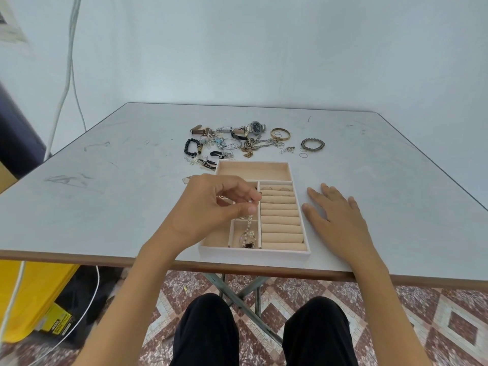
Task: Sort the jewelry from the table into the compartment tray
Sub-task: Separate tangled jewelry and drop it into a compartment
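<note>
Watches (257, 127), bangles (280, 133) and bead bracelets (312, 144) lie heaped on the table (132, 154) beyond the compartment tray (254, 163). Over the tray's left side the left grip (211, 204) pinches a pearl strand (248, 225), which dangles just below it into a small near compartment (237, 229); the right grip (335, 215) rests spread flat beside the tray's right wall.

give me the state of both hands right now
Left hand: pinches the pearl strand over the tray.
Right hand: open, flat on the table, holding nothing.
</note>
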`<action>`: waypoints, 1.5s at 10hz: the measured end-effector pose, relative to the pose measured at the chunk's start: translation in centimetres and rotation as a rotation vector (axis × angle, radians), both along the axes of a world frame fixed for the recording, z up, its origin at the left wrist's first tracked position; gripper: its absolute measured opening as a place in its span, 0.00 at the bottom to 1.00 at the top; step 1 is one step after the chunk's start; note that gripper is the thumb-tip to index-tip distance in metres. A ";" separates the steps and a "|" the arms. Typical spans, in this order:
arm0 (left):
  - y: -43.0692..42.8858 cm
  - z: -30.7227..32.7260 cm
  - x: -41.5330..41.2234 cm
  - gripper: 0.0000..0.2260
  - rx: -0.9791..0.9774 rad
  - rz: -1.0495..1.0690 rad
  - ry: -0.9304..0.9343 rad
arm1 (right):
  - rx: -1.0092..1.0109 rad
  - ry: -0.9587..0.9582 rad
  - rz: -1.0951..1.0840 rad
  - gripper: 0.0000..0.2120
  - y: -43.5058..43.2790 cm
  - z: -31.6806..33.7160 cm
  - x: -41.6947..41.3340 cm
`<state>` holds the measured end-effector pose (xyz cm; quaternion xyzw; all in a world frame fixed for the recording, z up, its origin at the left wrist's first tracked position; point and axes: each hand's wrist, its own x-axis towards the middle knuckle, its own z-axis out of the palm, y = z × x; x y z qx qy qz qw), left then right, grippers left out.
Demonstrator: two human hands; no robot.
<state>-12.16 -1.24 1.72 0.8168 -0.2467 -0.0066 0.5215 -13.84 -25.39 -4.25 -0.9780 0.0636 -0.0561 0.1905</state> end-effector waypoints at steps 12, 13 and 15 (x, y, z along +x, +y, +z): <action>1.5 -1.7 -0.4 0.04 0.565 -0.073 -0.230 | 0.008 0.004 -0.001 0.25 0.0 0.0 -0.1; 1.5 -1.7 -0.3 0.05 0.567 -0.099 -0.288 | 0.006 0.001 0.000 0.25 0.0 0.0 -0.1; 1.3 -2.0 -0.4 0.07 0.563 -0.116 -0.339 | 0.003 -0.004 0.002 0.25 0.0 -0.1 0.0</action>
